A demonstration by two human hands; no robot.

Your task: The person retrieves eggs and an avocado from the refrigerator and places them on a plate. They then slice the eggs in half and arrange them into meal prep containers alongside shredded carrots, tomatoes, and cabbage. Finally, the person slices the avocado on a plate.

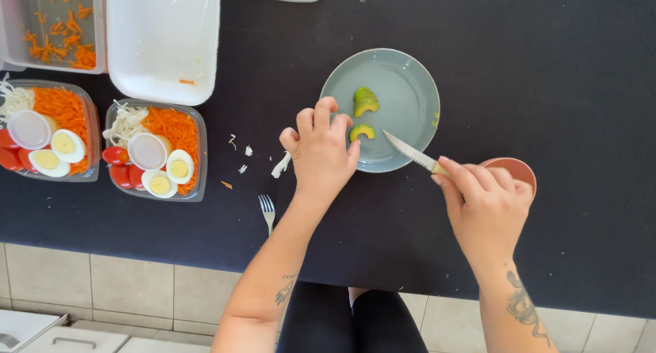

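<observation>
A grey-blue plate (pixel 410 86) sits on the black table and carries a fan of avocado slices (pixel 365 101) and one separate avocado piece (pixel 362 131). My left hand (pixel 320 151) rests at the plate's near-left rim with curled fingers, its fingertips touching that separate piece. A serrated knife (pixel 408 153) with a pale handle is gripped in my right hand (pixel 482 202), its blade pointing over the plate toward the piece. My right hand partly hides a small pink bowl (pixel 514 168).
Two clear salad boxes (pixel 154 150) (pixel 48 131) with shredded carrot, cabbage, tomatoes, egg halves and a small lidded cup stand at the left. Behind them lie a white tray (pixel 164 38) and a container with carrot shreds (pixel 53 26). A fork (pixel 266 209) lies near the table's front edge.
</observation>
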